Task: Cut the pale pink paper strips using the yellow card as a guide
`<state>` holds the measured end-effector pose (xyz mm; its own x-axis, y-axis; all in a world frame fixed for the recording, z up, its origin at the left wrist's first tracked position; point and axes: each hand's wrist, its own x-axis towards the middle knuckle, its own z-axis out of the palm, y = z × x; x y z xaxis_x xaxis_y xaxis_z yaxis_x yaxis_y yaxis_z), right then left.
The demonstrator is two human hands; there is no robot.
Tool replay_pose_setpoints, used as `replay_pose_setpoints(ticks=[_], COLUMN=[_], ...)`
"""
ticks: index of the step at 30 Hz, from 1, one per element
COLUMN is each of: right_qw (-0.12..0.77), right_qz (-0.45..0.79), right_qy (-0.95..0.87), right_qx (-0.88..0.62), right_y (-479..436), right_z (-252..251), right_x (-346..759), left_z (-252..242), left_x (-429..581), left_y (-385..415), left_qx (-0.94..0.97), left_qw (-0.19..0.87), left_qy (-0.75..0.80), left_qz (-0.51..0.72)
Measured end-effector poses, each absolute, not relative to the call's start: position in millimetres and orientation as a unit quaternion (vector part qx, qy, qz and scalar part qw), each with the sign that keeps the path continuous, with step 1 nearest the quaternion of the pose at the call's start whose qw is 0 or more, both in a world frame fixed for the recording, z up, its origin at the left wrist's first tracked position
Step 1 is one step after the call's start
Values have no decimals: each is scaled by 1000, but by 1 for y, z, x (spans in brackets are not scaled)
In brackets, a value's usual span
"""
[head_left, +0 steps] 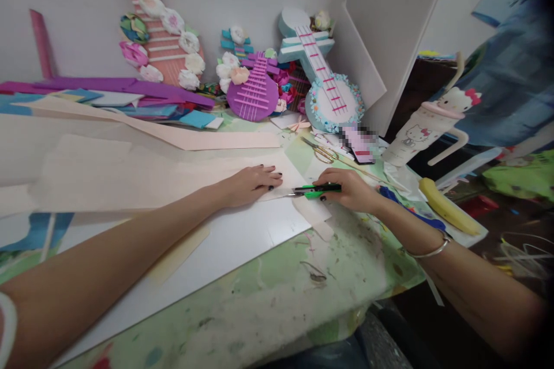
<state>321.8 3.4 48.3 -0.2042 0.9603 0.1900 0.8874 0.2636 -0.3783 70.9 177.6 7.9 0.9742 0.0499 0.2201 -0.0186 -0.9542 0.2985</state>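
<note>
My left hand [253, 184] lies flat with its fingers stretched over a pale peach sheet [173, 181], pressing near the sheet's right end. Closed around a green and black utility knife [318, 189], my right hand [348, 187] is just to the right of it. The knife's blade points left and meets the sheet's near edge, close to my left fingertips. Under the sheet is a white board [242, 236]. A small peach offcut [318, 219] lies across the board's right corner, below the knife.
Gold-handled scissors [325, 153], a phone [361, 144], a banana [450, 210] and a tumbler [422, 130] stand or lie to the right. Decorated lute-like models [253, 92] lean on the wall. Coloured foam strips [130, 92] are piled at the back left. A stained green cloth [277, 311] covers the table.
</note>
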Motion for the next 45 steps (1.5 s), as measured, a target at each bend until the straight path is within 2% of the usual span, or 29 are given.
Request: replay_pose_setpoints(ticks=[34,45], right_qw=[189,213], right_qz=[84,98], right_qy=[-773,-766], right_qx=[-600,-599], right_y=[8,-1], right_z=[47,50], right_x=[311,315], left_z=[7,4], left_x=[72,73], left_y=[178,180], left_qx=[981,978], left_qw=[153,169], left_qy=[17,19], left_qz=[115,124])
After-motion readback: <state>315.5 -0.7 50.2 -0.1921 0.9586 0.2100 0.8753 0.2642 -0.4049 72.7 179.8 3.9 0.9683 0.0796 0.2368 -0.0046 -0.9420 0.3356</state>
